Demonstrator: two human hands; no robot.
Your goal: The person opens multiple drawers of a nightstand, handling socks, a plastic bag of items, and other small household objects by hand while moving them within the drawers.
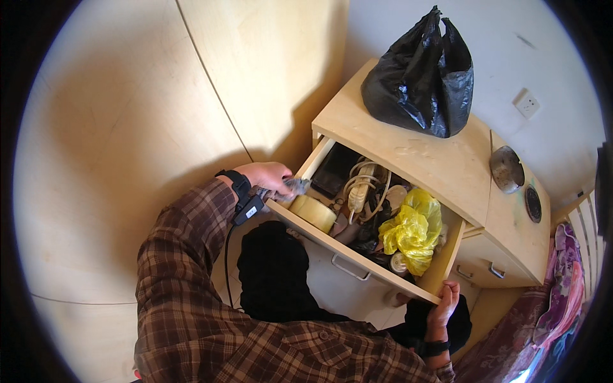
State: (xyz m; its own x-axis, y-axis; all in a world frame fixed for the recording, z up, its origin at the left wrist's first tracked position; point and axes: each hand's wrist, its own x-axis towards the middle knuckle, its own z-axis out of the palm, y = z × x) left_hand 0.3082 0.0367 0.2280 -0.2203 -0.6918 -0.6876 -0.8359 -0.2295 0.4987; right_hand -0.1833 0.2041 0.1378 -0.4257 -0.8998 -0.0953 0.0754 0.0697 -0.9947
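Note:
A pale wooden drawer [354,256] is pulled out of its cabinet in front of me. At its left front corner my left hand [269,176] holds a crumpled grey cloth [298,185] against the rim. My right hand [444,302] grips the drawer's right front corner. Inside, a roll of yellowish tape [312,213] lies near the left front. Behind it are a dark flat case [334,168] and a white power strip [361,189] with its cord wound around it. A yellow plastic bag [415,225] fills the right side. Beneath these, several smaller things are partly hidden.
On the cabinet top [407,148] stands a knotted black plastic bag [424,81]. Farther right are a metal pot [507,170] and a dark round object [533,204]. A tall wooden panel [143,95] rises on the left. Purple patterned fabric [560,273] lies at the right.

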